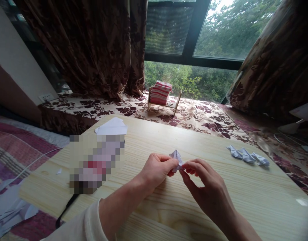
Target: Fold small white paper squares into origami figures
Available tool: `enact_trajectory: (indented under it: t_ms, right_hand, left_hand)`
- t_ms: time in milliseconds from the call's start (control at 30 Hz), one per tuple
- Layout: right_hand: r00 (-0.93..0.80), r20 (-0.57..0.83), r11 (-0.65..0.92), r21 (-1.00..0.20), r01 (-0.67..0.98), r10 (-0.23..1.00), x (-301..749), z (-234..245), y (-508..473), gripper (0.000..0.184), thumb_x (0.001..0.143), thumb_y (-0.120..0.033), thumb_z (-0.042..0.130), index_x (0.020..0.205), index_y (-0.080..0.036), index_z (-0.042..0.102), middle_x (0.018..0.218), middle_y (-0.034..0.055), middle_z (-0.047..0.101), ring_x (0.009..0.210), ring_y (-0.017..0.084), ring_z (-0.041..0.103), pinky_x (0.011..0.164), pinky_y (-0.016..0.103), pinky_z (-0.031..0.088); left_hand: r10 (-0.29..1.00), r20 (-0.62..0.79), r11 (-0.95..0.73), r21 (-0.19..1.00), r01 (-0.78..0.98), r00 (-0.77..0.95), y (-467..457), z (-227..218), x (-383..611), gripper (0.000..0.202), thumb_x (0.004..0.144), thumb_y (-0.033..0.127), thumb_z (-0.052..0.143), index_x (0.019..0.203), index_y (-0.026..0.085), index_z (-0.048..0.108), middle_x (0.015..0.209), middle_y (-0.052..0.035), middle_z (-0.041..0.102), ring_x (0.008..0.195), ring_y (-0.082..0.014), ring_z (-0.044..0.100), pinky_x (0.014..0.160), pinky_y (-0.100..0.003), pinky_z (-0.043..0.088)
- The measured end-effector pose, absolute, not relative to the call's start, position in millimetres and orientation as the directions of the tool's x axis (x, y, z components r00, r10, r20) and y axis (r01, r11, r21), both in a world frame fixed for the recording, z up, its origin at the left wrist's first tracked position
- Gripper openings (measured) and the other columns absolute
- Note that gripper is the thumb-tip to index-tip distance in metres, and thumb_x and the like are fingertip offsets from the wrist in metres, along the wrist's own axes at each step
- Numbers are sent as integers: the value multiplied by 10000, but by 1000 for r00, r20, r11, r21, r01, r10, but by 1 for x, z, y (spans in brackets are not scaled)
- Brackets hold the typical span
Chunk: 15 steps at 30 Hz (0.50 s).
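Observation:
Near the middle of the wooden table (pixel 148 144), my left hand (pixel 159 165) pinches a small piece of folded white paper (pixel 177 156) between thumb and fingers. A pointed tip of the paper sticks up above my left thumb. From the other side, my right hand (pixel 202 172) has its thumb and index finger closed on the paper's lower right edge. Part of the paper is hidden behind my fingers. Several small folded paper pieces (pixel 247 156) lie in a row near the table's right edge.
White paper sheets (pixel 112 126) rest at the table's far left, beside a pixelated object (pixel 98 164) with a black strap. Red-striped cloths (pixel 161 93) sit stacked on a small rack on the window ledge. Loose papers (pixel 10 211) lie on the bed at lower left.

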State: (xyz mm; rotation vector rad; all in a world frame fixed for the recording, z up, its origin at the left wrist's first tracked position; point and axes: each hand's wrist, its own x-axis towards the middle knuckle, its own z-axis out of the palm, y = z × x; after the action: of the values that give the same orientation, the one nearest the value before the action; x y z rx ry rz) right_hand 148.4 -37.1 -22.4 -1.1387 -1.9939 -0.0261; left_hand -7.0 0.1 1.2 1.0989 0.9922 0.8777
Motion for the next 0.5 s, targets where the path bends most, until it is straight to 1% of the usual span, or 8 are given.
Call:
enact_trajectory:
  t_ms: [133,300,500]
  right_hand:
    - [-259,654,598,-368,712,711,149,-22,-37,114,837,-111,561,919,-186,586,792,29,609,691,139,568,602,260,473]
    - [-203,652,567,-414,712,731,147,-20,-38,33,836,-164,595,861,-185,588,767,24,599,671,134,555,587,254,468]
    - [-216,664,574,-383,724,715,146,-21,-39,39,835,-158,599,866,-182,606,768,26,612,675,137,565,598,259,469]
  left_hand:
    - [924,-212,254,962,-99,317,0,2,-6,245,651,261,614,453,122,575,459,7,495,516,-94,427,537,-235,327]
    - [925,-221,276,950,-146,310,1,1,-5,258,648,250,621,432,122,561,456,6,504,508,-86,432,542,-227,339]
    - [923,-224,287,943,-171,314,0,0,-6,242,641,226,618,432,123,553,447,10,501,498,-84,435,534,-223,339]
